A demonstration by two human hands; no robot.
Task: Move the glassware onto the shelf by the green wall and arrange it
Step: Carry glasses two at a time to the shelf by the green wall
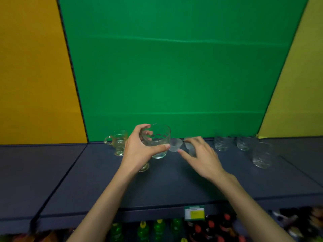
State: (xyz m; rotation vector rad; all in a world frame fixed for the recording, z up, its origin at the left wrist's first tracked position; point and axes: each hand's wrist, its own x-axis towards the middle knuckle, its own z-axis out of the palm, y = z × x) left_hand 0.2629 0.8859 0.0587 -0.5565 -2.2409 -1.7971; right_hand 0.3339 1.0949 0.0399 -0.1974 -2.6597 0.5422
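Note:
My left hand (139, 151) grips a clear dimpled glass cup (158, 142), whose foot rests on or just above the dark shelf (104, 180) below the green wall (174, 67). My right hand (201, 158) pinches a small frosted glass (175, 145) between thumb and forefinger, right beside the dimpled cup. Another small glass (189, 147) is partly hidden under its fingers. A footed glass mug with a handle (118, 143) stands to the left. The foot of another glass (144, 167) shows below my left wrist. Three clear tumblers (223, 144) (245, 143) (262, 157) stand at the right.
Yellow panels flank the green wall on both sides. A price tag (194, 213) hangs on the shelf's front edge. Below it, green-capped and red-capped bottles (159, 229) fill the lower shelf.

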